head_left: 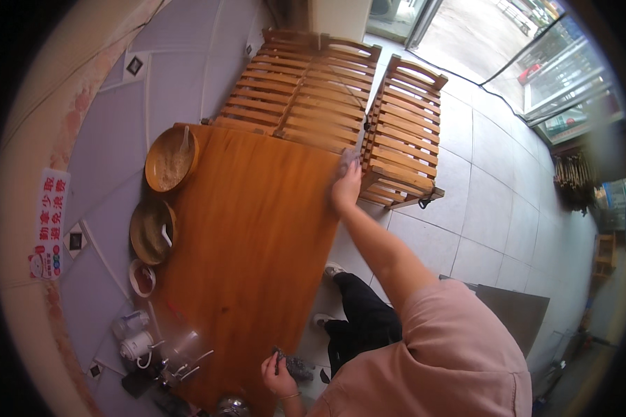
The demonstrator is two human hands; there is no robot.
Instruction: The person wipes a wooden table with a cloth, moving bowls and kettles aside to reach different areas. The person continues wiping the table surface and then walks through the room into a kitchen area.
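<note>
My right arm stretches over the wooden table (257, 229). At the table's far right corner, my right hand (347, 186) presses a grey cloth (349, 160) against the edge, its fingers closed over it. My left hand (279, 379) is low in the view, by the near right edge of the table. Its fingers are closed on a dark grey crumpled thing (298, 368), too small and blurred to name exactly. The tabletop is a shiny orange-brown.
Slatted wooden chairs (330, 90) and a separate one (405, 118) stand beyond the table. Along the tiled wall sit a yellow bowl (153, 165) with a spoon, a brown bowl (141, 236), a small sauce bowl (133, 279) and a white jug (136, 346).
</note>
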